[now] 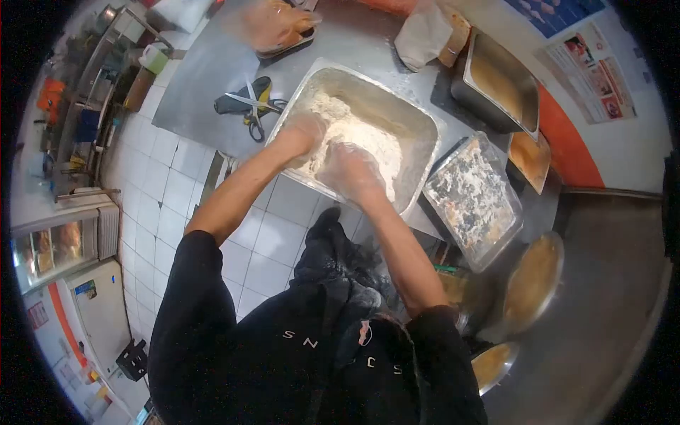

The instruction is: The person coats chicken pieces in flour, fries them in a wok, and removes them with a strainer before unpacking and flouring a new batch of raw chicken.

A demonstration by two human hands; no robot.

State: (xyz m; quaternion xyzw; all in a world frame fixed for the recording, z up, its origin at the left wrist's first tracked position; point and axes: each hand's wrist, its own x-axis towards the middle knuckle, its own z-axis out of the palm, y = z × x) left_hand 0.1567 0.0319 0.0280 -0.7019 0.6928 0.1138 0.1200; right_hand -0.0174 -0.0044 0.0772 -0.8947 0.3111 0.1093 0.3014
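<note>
Two hands in thin clear gloves work low inside a metal tub (pixel 419 157), both down at a pale, floury mixture (pixel 382 150). From where I stand, the left hand (pixel 306 133) is by the tub's left wall, and the right hand (pixel 348 170) is nearer the tub's front edge, just beside its partner. The mixture lies under and around both, heaped between them and spreading past the right hand towards the tub's right side. The fingers are blurred and partly buried, so I cannot tell how far open either hand is, or whether it has hold of a clump.

The tub sits on the metal counter (pixel 195 88), its front part reaching over the edge. Scissors (pixel 256 126) lie just left of the tub. Right of it is a flour-dusted tray (pixel 478 202), and beyond its right corner stands a deep metal container (pixel 501 81).
</note>
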